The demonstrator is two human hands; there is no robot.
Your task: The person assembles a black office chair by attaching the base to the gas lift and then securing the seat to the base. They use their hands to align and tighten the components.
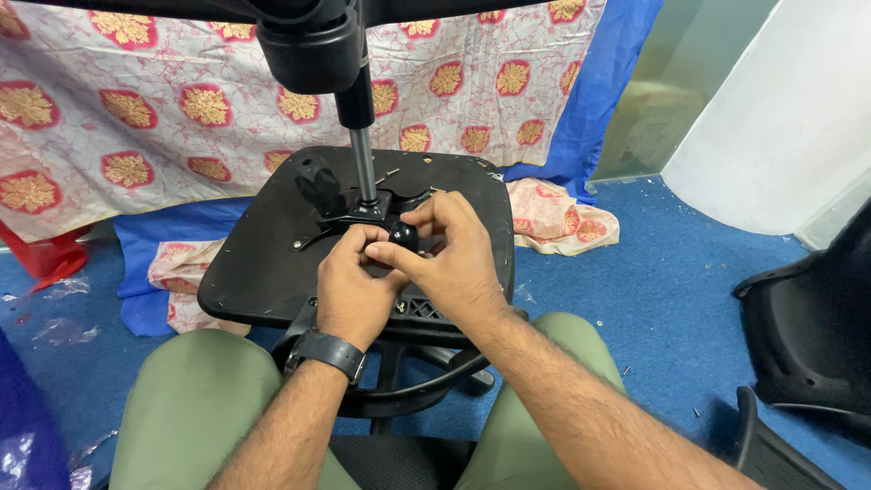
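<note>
Gripping a small black knob between both sets of fingers, I had my left hand and my right hand pressed close together over the metal bracket on the underside of the upturned chair seat. My left fingers were curled shut around the near side of the knob, and my right thumb and fingers were pinched on its other side; the knob sat just in front of the grey post that rose out of the bracket.

As I judged it, the knob was round and smooth, and two crowded hands could have let it slip and roll off the seat onto the blue carpet. Tiny screws or bits lay scattered on the seat and the carpet, easy to knock away or lose. The seat rested on my knees and on the chair base below, so a hard twist might have tipped it. My left fingers were close to the bracket's edges, where I could have pinched them.

Counting what I saw: one seat, one post, one bracket, one knob in my grip and one larger knob to the left of the post, one wristwatch on my left wrist, one patterned cloth hung behind, and a crumpled piece of cloth on the floor
</note>
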